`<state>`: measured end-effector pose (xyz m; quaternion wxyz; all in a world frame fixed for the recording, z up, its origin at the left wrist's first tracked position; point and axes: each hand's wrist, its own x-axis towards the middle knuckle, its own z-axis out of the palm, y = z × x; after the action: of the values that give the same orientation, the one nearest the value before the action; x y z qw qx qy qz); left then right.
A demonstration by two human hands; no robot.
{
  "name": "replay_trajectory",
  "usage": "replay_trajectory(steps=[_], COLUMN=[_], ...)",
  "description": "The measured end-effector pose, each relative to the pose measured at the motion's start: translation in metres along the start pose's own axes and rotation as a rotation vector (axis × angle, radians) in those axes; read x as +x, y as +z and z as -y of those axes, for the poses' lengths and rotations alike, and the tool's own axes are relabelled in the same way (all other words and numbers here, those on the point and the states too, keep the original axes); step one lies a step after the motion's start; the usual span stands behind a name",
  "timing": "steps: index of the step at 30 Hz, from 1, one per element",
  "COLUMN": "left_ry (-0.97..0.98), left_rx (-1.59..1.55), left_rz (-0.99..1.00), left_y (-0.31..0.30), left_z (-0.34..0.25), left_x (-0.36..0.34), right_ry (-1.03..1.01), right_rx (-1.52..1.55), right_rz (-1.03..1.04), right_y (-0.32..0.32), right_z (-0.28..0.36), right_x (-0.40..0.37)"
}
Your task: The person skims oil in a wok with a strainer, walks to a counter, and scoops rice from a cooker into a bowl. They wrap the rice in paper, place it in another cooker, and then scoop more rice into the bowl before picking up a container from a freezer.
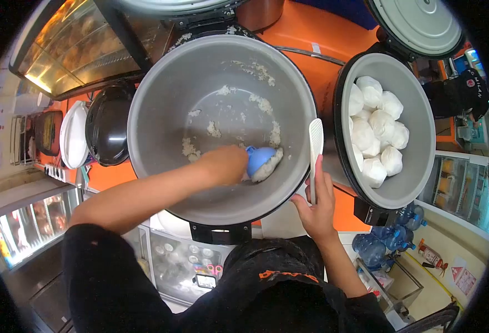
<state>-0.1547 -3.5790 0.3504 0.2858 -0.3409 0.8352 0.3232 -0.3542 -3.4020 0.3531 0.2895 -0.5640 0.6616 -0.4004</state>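
My left hand (226,165) reaches down into a large grey rice cooker pot (166,94) and is closed on a blue scoop (260,160). Cooked rice (269,166) is pressed at the scoop's mouth, low on the pot's right side. Clumps and smears of rice cling to the pot's bottom and wall. At the pot's right rim, my right hand (319,206) grips a white rice paddle (316,139), its ridged blade pointing up. The paddle's handle is partly hidden by my fingers.
To the right stands a second open cooker (422,133) holding several white wrapped bundles (382,125), its lid (422,25) raised. A black tray (108,125) and white lid (74,135) lie left. A lit food display case (83,44) is at upper left; water bottles (371,250) stand lower right.
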Motion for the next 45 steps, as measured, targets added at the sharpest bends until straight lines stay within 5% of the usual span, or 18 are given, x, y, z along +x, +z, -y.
replay_trajectory(steps=[1, 4, 7, 10, 13, 16, 22, 26, 32, 41, 45], left_ry=[-0.023, 0.006, 0.068, -0.142, -0.009, -0.161, 0.014, 0.037, -0.118, -0.113, -0.015], left_rx=[0.022, 0.022, -0.266, -0.429, -0.145, 0.146, 0.199, 0.042, -0.490, -1.532, -1.595], left_rz=[-0.053, 0.199, 0.267, 0.374, 0.098, 0.086, 0.149, 0.335, 0.439, 0.039, -0.181], left_y=[0.003, -0.020, -0.030, -0.056, -0.043, -0.020, -0.015, -0.010, -0.051, -0.022, 0.004], left_z=[-0.004, 0.008, 0.050, 0.053, 0.073, 0.054, 0.000, 0.052, 0.050, 0.035, -0.009], left_x=[0.002, 0.005, -0.016, -0.046, -0.043, -0.025, -0.003, 0.031, -0.037, -0.138, -0.150], right_ry=[0.005, 0.016, 0.014, 0.038, 0.037, 0.032, 0.070, 0.059, 0.041, -0.354, -0.398], right_rx=[0.003, -0.005, -0.015, 0.006, -0.011, -0.006, -0.003, -0.002, -0.110, -0.396, -0.511], right_rz=[0.004, 0.011, 0.019, 0.021, 0.025, 0.019, 0.014, 0.023, 0.111, 0.282, 0.371], right_y=[-0.001, -0.002, -0.003, -0.003, -0.006, -0.004, -0.003, -0.006, -0.034, -0.060, -0.030], right_z=[0.000, -0.001, 0.000, -0.001, 0.003, 0.003, 0.004, 0.005, 0.021, 0.076, 0.100], right_x=[0.000, -0.002, -0.001, -0.002, 0.000, -0.001, -0.004, 0.002, 0.014, 0.034, 0.048])
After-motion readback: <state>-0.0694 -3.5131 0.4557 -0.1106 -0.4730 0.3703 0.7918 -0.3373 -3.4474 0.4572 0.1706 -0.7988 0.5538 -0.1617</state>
